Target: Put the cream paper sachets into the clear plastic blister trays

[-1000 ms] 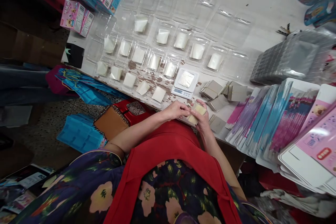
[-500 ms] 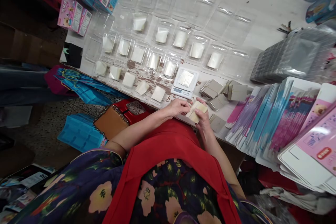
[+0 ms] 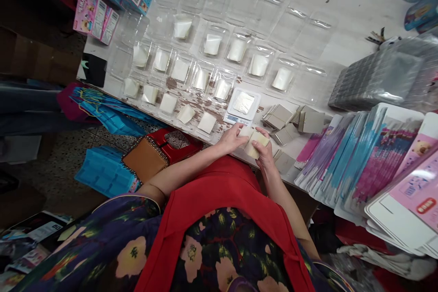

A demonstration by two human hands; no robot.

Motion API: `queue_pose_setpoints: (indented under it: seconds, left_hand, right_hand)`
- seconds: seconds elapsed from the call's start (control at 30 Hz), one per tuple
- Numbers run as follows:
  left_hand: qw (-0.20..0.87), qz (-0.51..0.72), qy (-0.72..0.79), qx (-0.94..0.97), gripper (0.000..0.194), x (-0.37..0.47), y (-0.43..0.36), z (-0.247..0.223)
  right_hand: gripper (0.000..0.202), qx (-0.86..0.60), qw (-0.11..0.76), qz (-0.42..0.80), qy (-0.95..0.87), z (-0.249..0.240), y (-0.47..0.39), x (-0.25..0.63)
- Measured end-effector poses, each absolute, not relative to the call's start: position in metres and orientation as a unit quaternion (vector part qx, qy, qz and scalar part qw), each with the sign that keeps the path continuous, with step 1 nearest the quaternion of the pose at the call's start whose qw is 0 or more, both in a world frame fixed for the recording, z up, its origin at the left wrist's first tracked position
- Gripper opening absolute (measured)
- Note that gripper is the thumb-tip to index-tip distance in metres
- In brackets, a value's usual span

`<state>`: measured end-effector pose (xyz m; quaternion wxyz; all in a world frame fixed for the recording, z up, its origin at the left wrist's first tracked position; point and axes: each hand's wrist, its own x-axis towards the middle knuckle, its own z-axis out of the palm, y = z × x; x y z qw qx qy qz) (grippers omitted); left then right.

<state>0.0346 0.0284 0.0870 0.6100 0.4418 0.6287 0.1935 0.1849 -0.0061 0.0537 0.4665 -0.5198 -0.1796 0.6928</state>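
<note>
Pink printed cartons (image 3: 89, 17) stand at the table's left end, next to rows of clear plastic trays (image 3: 121, 63), many holding pale sheet packs (image 3: 179, 70). The left hand (image 3: 230, 140) has thumb and fingertips pinched on the edge of a pale sheet (image 3: 246, 133). Just beyond is a digital scale (image 3: 239, 117) (a shiny packet (image 3: 243, 102) lies on it). The yellowish sheet stack (image 3: 256, 146) sits near the table edge, gripped by the right hand (image 3: 266, 156), thumb on top. Farther right come grey card bundles (image 3: 278, 116), then upright printed cards (image 3: 345, 157).
</note>
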Motion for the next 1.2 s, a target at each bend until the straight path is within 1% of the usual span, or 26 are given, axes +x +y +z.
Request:
queue_pose_setpoints:
  seconds: [0.07,0.17,0.23,0.4,0.5,0.6,0.7,0.77,0.87,0.9,1.0,1.07,1.1,1.13,1.2]
  left_hand:
    - [0.562,0.165,0.644,0.492,0.034,0.035,0.032,0.09]
    - [0.521,0.119,0.643,0.549,0.014,0.034,0.033,0.096]
    - [0.521,0.114,0.634,0.56,0.014,0.03,0.031,0.099]
    - [0.552,0.157,0.621,0.534,0.018,0.003,0.039,0.088]
    - [0.543,0.179,0.647,0.504,0.018,-0.01,0.069,0.072]
    - [0.513,0.182,0.674,0.499,0.018,-0.006,0.11,0.056]
    - [0.472,0.152,0.692,0.525,0.019,0.011,0.145,0.042]
    - [0.443,0.106,0.7,0.55,0.018,0.024,0.159,0.032]
    - [0.39,0.05,0.704,0.592,0.005,0.036,0.166,0.019]
    - [0.37,0.047,0.704,0.605,0.009,0.038,0.166,0.016]
    - [0.305,0.064,0.71,0.632,0.037,0.04,0.159,0.014]
    - [0.272,0.082,0.716,0.638,0.05,0.038,0.151,0.023]
    - [0.267,0.094,0.714,0.641,0.051,0.037,0.144,0.03]
    - [0.276,0.107,0.705,0.645,0.048,0.035,0.135,0.038]
    - [0.346,0.125,0.661,0.654,0.035,0.033,0.11,0.057]
  right_hand:
    - [0.058,-0.509,0.465,0.701,-0.184,0.054,-0.007,0.184]
    - [0.058,-0.461,0.476,0.733,-0.153,0.054,-0.011,0.184]
    - [0.059,-0.428,0.488,0.753,-0.108,0.053,-0.013,0.186]
    - [0.061,-0.374,0.494,0.784,-0.025,0.05,-0.016,0.192]
    - [0.063,-0.362,0.502,0.785,-0.012,0.05,-0.015,0.196]
    - [0.062,-0.366,0.511,0.778,-0.014,0.052,-0.015,0.2]
    - [0.062,-0.388,0.509,0.768,-0.03,0.052,-0.018,0.202]
    - [0.062,-0.409,0.503,0.76,-0.04,0.052,-0.022,0.203]
    - [0.061,-0.424,0.497,0.755,-0.052,0.05,-0.028,0.204]
    - [0.061,-0.427,0.494,0.755,-0.057,0.049,-0.029,0.204]
    - [0.062,-0.433,0.49,0.753,-0.069,0.048,-0.032,0.203]
    - [0.062,-0.436,0.492,0.75,-0.072,0.048,-0.032,0.203]
    - [0.062,-0.436,0.494,0.749,-0.072,0.047,-0.032,0.203]
    - [0.061,-0.435,0.495,0.749,-0.071,0.047,-0.031,0.203]
    - [0.06,-0.434,0.496,0.749,-0.069,0.047,-0.031,0.203]
